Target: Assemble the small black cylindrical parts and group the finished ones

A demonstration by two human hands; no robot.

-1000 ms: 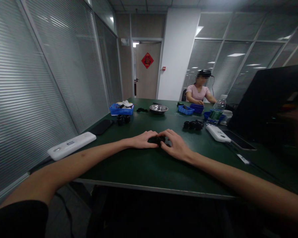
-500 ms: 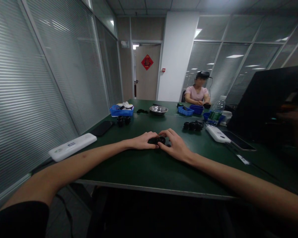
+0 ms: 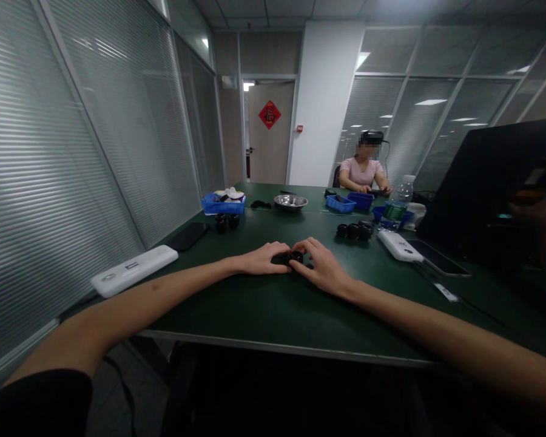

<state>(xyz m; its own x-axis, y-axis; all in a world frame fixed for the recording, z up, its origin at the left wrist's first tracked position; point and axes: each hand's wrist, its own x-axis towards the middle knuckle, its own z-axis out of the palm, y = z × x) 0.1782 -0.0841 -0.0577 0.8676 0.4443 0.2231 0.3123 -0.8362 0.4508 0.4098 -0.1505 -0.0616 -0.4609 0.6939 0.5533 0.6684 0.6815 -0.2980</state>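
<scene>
Over the middle of the green table [image 3: 255, 309], my left hand [image 3: 266, 260] and my right hand [image 3: 323, 267] meet around small black parts. Thumb and fingers of my left hand are closed on a dark piece [image 3: 281, 258], its shape mostly hidden. My right hand curls its thumb and forefinger round a black round part [image 3: 296, 257], which touches or nearly touches that piece. A small dark bit [image 3: 309, 265] shows under the right palm, too dim to name.
Black round parts [image 3: 226, 222] stand at left, and similar parts [image 3: 353, 230] at right. Farther back are a blue basket [image 3: 222, 206], a metal bowl [image 3: 291, 203] and a water bottle [image 3: 397, 206]. Phones and white power banks [image 3: 134, 271] flank my arms. A person [image 3: 363, 173] sits opposite.
My hands keep nearly the same place and grip; the round part looks slightly turned. Across the table, the other person's hands have moved apart.
</scene>
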